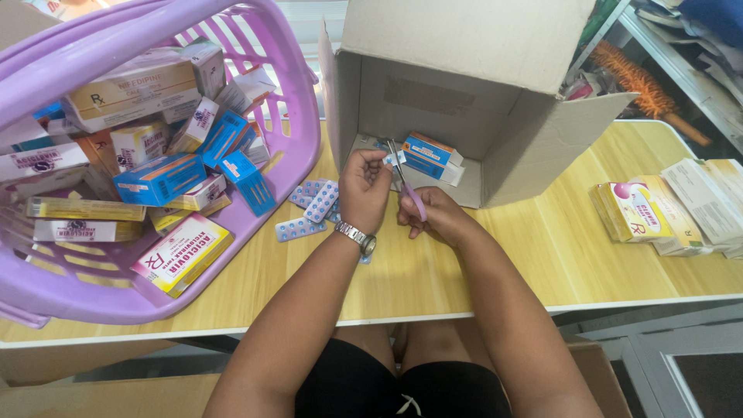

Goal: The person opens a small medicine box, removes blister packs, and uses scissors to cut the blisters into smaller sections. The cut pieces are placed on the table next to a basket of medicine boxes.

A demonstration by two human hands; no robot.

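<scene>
left hand (364, 186) pinching, perhaps, a blister strip (393, 159), right hand (433, 217) working scissors (406, 182)

A pale wooden table (433, 271) with a white edge carries everything. On its left lies a tipped lilac basket (294, 147) full of medicine boxes. Blue blister packs (313, 205) lie just beside the basket's rim. An open cardboard box (534, 147) lies on its side at the middle. A stack of flat packets (665, 209) lies at the right.
</scene>
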